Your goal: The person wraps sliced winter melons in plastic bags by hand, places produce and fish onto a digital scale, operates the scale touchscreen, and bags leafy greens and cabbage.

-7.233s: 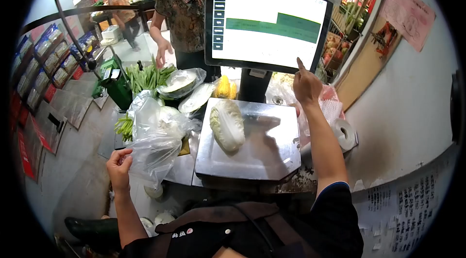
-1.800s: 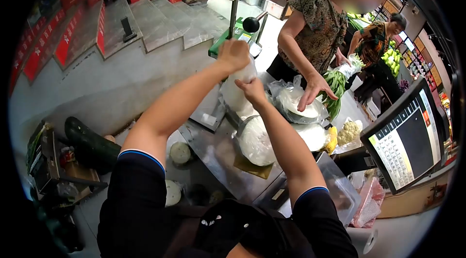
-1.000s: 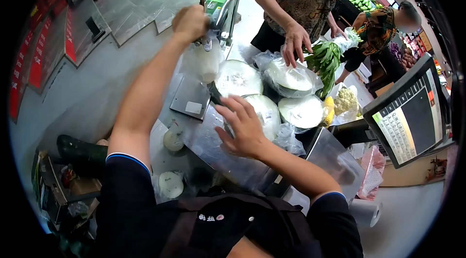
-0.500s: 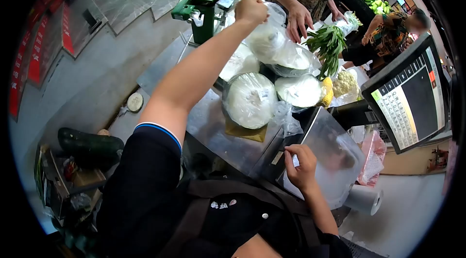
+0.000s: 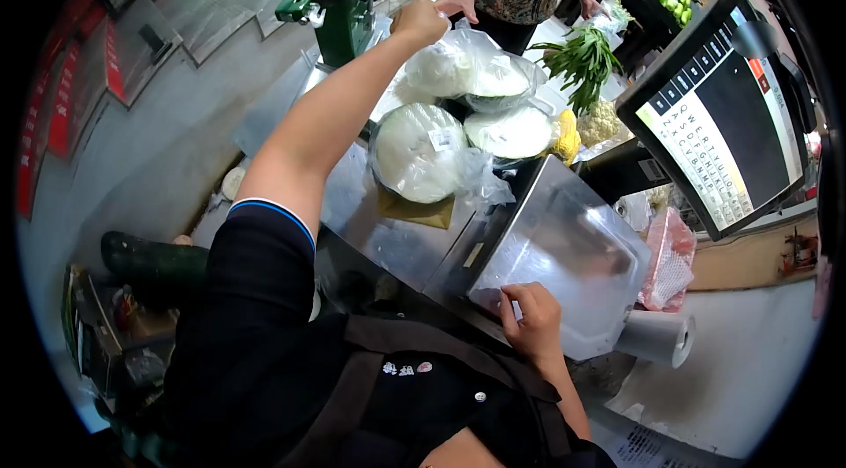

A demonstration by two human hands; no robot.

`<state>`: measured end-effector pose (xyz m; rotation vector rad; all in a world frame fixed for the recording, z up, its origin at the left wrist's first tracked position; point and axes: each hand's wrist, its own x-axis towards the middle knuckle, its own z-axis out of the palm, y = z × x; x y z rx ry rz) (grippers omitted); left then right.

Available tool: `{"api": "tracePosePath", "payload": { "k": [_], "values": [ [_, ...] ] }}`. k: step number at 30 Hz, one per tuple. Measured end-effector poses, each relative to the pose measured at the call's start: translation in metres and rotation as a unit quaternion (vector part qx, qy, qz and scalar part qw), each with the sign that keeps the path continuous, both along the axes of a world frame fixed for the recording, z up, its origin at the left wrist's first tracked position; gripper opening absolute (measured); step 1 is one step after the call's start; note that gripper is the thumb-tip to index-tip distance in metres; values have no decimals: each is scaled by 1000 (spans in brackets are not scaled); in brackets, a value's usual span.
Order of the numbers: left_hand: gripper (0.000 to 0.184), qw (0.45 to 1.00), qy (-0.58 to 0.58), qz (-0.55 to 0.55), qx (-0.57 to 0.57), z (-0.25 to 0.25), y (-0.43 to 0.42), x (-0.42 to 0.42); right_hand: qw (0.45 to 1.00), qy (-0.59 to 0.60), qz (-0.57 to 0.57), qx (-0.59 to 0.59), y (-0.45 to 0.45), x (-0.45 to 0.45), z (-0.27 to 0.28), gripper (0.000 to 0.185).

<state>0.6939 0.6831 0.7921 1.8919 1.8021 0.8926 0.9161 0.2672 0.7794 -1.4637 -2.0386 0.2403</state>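
My left hand [image 5: 420,24] is stretched out over the counter, its fingers closed on a clear plastic bag [image 5: 451,61] with a pale round item inside. Close beside it is the other person's hand [image 5: 458,4]; I cannot tell whether that hand touches the bag. Below lie film-wrapped cut winter melon pieces: a large one [image 5: 420,155] with a white label, and another [image 5: 509,131] to its right. My right hand [image 5: 533,320] is at the near edge of the scale's metal tray [image 5: 573,243], fingers curled towards the thumb; what they hold, if anything, is unclear.
A green tape machine [image 5: 339,14] stands at the back left. To the right are a keyed scale screen [image 5: 705,124], corn [image 5: 567,135], a cauliflower [image 5: 599,126] and a plastic roll [image 5: 656,338]. The other person holds leafy greens [image 5: 582,67]. A whole winter melon [image 5: 154,267] lies low left.
My left hand has lowered and shifted left with the bag, and the other person's hand has drawn back beside it. My view has turned right. My right hand stays curled by the scale.
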Motion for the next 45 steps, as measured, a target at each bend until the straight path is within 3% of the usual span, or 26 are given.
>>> {"api": "tracePosePath", "payload": {
  "k": [5,8,9,11,13,14,15,17,18,19,20,22,23,24,26,28,29,31,34,37,38,40,43,45],
  "values": [
    [20,994,-94,27,-42,-24,-20,-5,999,-7,40,8,-18,23,1,15],
    [17,985,-165,50,-19,-28,-39,3,997,-15,73,4,-31,33,5,15],
    [9,990,-120,63,41,-29,-46,7,996,-19,83,-1,-36,35,7,16],
    [19,992,-121,26,25,-30,-61,13,994,-26,107,-15,-46,38,7,16],
    [42,947,-294,-1,132,-43,-85,30,993,-23,117,-18,-54,42,3,16],
    [37,945,-274,65,165,-11,-152,37,991,-20,133,-26,-58,42,2,17],
    [31,925,-259,77,268,-12,-199,42,988,-35,147,-31,-61,42,2,18],
    [16,891,-292,94,334,-38,-295,51,983,-26,177,-48,-65,35,-2,18],
    [15,898,-228,103,363,-63,-343,51,980,-26,191,-51,-67,30,-5,18],
    [17,917,-288,56,271,-80,-395,45,975,-21,212,-63,-68,24,-7,18],
    [16,943,-192,58,265,-127,-431,40,968,-14,240,-72,-68,17,-11,19],
    [23,990,-136,38,-3,-191,-507,20,954,-25,280,-105,-66,0,-15,18],
    [27,979,-114,0,-167,-224,-548,-1,947,-26,300,-109,-65,-11,-18,18],
    [36,923,-66,-36,-377,-234,-580,-27,940,-26,320,-113,-63,-21,-22,17],
    [50,824,43,-48,-563,-263,-635,-64,924,-30,360,-126,-60,-46,-31,17],
    [50,853,-36,126,-505,-277,-686,-90,903,-34,402,-148,-61,-76,-40,16],
    [52,837,-131,218,-484,-288,-700,-101,890,-37,427,-153,-61,-92,-48,14],
    [56,764,-307,393,-410,-307,-725,-130,859,-65,483,-156,-65,-125,-61,10],
    [74,658,-432,552,-275,-321,-739,-181,817,-107,538,-174,-76,-170,-80,8],
    [96,643,-424,593,-235,-324,-727,-251,807,-133,535,-209,-87,-207,-109,9],
    [100,660,-399,592,-235,-343,-724,-280,808,-138,529,-221,-89,-217,-123,9],
    [110,690,-350,587,-240,-399,-721,-325,808,-171,493,-274,-94,-227,-158,9],
    [128,691,-279,588,-315,-498,-708,-373,800,-200,443,-352,-102,-222,-229,10],
    [131,663,-272,591,-370,-566,-700,-388,778,-244,405,-414,-105,-214,-268,11]
  ]
}}
